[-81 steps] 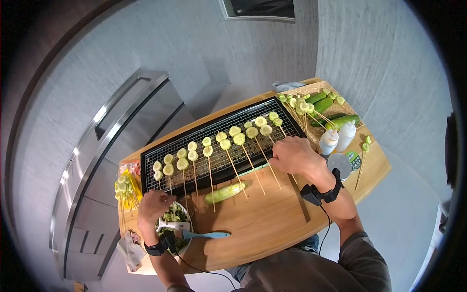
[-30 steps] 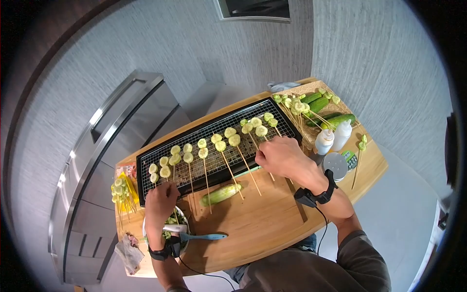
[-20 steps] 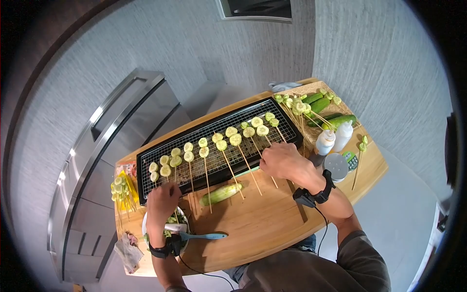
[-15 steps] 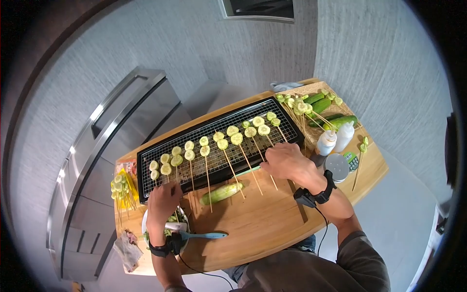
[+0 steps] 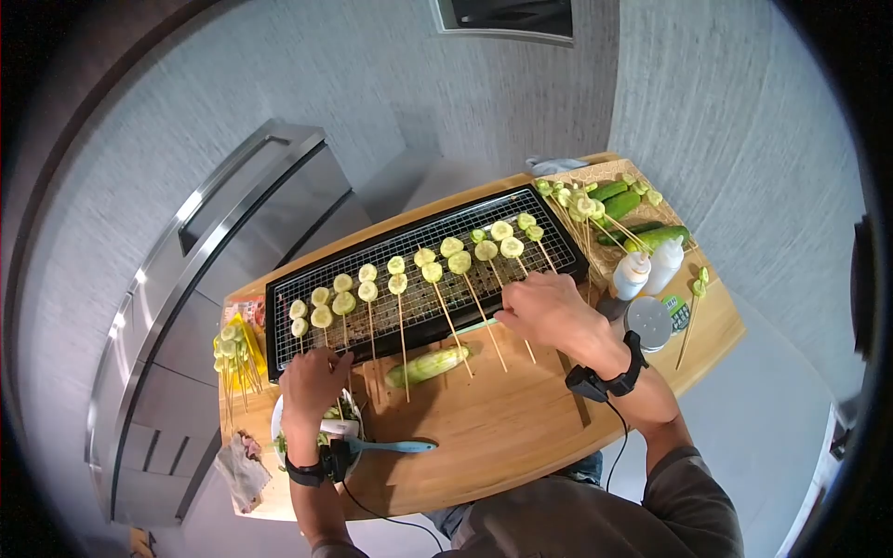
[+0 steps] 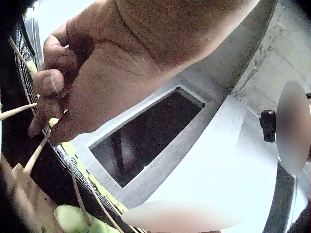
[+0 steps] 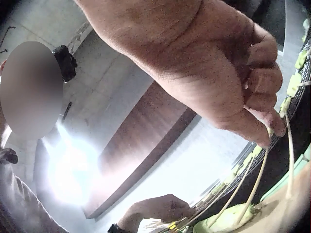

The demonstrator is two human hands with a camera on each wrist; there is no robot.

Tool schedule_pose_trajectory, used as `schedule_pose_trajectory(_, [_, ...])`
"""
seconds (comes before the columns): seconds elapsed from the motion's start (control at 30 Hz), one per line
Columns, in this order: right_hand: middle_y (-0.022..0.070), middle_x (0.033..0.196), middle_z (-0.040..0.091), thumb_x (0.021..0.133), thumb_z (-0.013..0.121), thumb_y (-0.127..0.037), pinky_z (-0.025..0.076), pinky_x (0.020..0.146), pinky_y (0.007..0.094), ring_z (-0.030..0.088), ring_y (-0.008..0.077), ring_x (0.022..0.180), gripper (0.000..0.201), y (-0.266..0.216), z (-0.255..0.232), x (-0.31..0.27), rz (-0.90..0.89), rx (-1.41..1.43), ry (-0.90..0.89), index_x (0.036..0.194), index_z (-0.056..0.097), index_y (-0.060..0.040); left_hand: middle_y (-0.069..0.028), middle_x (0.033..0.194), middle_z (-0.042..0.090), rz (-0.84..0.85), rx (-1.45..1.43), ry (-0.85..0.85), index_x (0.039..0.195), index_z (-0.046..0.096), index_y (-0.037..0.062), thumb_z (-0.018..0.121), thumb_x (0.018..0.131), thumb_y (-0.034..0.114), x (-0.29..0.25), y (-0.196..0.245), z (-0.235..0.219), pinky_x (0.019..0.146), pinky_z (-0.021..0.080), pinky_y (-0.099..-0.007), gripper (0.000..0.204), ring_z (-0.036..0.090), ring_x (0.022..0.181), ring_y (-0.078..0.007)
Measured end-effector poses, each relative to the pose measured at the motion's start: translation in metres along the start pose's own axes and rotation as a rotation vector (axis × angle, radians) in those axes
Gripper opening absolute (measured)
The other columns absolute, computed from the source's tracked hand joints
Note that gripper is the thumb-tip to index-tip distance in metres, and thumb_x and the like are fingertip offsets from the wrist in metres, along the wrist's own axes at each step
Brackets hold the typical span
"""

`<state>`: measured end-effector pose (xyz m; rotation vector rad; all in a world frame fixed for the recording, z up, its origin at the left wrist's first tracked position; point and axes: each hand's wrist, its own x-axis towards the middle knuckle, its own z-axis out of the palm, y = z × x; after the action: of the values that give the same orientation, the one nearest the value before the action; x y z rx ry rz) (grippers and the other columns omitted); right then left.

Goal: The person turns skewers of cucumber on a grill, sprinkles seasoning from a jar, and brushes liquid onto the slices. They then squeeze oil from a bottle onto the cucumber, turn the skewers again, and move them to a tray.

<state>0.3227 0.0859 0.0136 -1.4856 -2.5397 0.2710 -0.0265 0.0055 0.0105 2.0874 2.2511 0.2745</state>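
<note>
Skewers of cucumber slices [image 5: 459, 262] lie in a row across a black grill [image 5: 270, 321] with a wire mesh. My left hand [image 5: 312, 386] is at the grill's front left edge, above a white bowl [image 5: 276, 430] of green scraps. In the left wrist view its thumb and finger pinch a wooden skewer [image 6: 35, 158]. At the front right edge, my right hand [image 5: 551, 309] has curled fingers, and its fingertips pinch another skewer [image 7: 257, 182]. Between the hands, a pale peeled cucumber [image 5: 428, 367] lies in front of the grill.
A blue-handled brush [image 5: 400, 446] lies across the bowl. At right are whole cucumbers [image 5: 621, 205], more skewers, two white squeeze bottles [image 5: 663, 265] and a shaker tin [image 5: 648, 324]. Cucumber skewers rest on a yellow packet [image 5: 249, 346] at left, near a crumpled wrapper [image 5: 244, 470].
My left hand has moved from over the bowl up to the grill's front edge. My right hand has lowered slightly toward the skewer handles. The skewers at the left end have shifted slightly.
</note>
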Motion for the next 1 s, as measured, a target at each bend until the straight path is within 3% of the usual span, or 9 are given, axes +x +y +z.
schedule_pose_trajectory(0.07, [0.0161,0.077,0.071,0.090,0.071,-0.034,0.055,0.076,0.0471,0.071,0.0361,0.086,0.028,-0.001,0.006,0.000,-0.055,0.002,0.047,0.087,0.075,-0.0065,-0.0147,0.065,0.069,-0.080,0.046,0.157,0.075,0.072,0.0063,0.073,0.090,0.042,0.000,0.002,-0.002,0.060,0.054,-0.0464,0.039,0.069,0.065,-0.0377])
schedule_pose_trajectory(0.17, [0.0172,0.080,0.071,0.092,0.071,-0.034,0.056,0.071,0.0488,0.071,0.0382,0.084,0.033,-0.009,0.002,0.000,-0.098,0.039,0.013,0.082,0.072,-0.0032,-0.0127,0.062,0.068,-0.048,0.038,0.215,0.077,0.073,0.0076,0.074,0.090,0.045,0.002,0.002,-0.003,0.057,0.053,-0.0456,0.040,0.069,0.063,-0.0367])
schedule_pose_trajectory(0.37, [0.0176,0.079,0.072,0.092,0.071,-0.041,0.057,0.070,0.0459,0.072,0.0367,0.081,0.039,-0.023,0.009,0.000,-0.095,-0.014,-0.043,0.081,0.074,-0.0040,-0.0133,0.068,0.070,0.025,-0.024,0.040,0.079,0.075,0.0070,0.075,0.089,0.047,-0.002,0.025,0.000,0.059,0.053,-0.0440,0.041,0.070,0.064,-0.0345])
schedule_pose_trajectory(0.5, [0.0190,0.078,0.072,0.092,0.071,-0.043,0.058,0.069,0.0442,0.073,0.0365,0.080,0.042,-0.024,0.014,0.002,-0.086,-0.021,-0.060,0.079,0.075,-0.0031,-0.0092,0.066,0.070,0.094,-0.036,0.030,0.078,0.076,0.0105,0.074,0.088,0.047,-0.001,0.021,0.013,0.058,0.054,-0.0430,0.038,0.070,0.064,-0.0335])
schedule_pose_trajectory(0.77, [0.0220,0.071,0.069,0.087,0.065,-0.018,0.056,0.066,0.0475,0.072,0.0393,0.071,0.022,-0.017,0.027,0.008,-0.062,-0.012,-0.043,0.080,0.075,-0.0006,-0.0158,0.064,0.067,0.139,-0.041,0.031,0.076,0.073,0.0077,0.068,0.091,0.029,0.002,0.025,0.015,0.059,0.055,-0.0450,0.027,0.069,0.065,-0.0375])
schedule_pose_trajectory(0.8, [0.0220,0.071,0.069,0.087,0.065,-0.018,0.056,0.066,0.0475,0.072,0.0393,0.071,0.022,-0.017,0.027,0.008,-0.061,-0.011,-0.043,0.080,0.075,-0.0006,-0.0158,0.064,0.067,0.140,-0.041,0.030,0.076,0.073,0.0077,0.068,0.091,0.029,0.002,0.025,0.015,0.059,0.055,-0.0450,0.027,0.069,0.065,-0.0375])
schedule_pose_trajectory(0.87, [0.0218,0.067,0.068,0.089,0.064,-0.019,0.055,0.065,0.0497,0.070,0.0413,0.067,0.024,-0.018,0.026,0.006,-0.112,0.034,0.169,0.075,0.073,-0.0010,-0.0175,0.064,0.066,0.131,-0.124,0.102,0.077,0.071,0.0061,0.067,0.092,0.026,0.004,0.025,0.014,0.057,0.054,-0.0456,0.025,0.068,0.063,-0.0380])
schedule_pose_trajectory(1.0, [0.0211,0.069,0.068,0.090,0.063,-0.021,0.055,0.066,0.0509,0.070,0.0415,0.069,0.024,-0.026,0.001,0.002,-0.060,0.078,0.149,0.076,0.071,-0.0025,-0.0204,0.066,0.060,0.201,-0.232,0.200,0.083,0.065,0.0001,0.064,0.095,0.021,0.006,0.022,0.012,0.055,0.047,-0.0434,0.024,0.062,0.061,-0.0400])
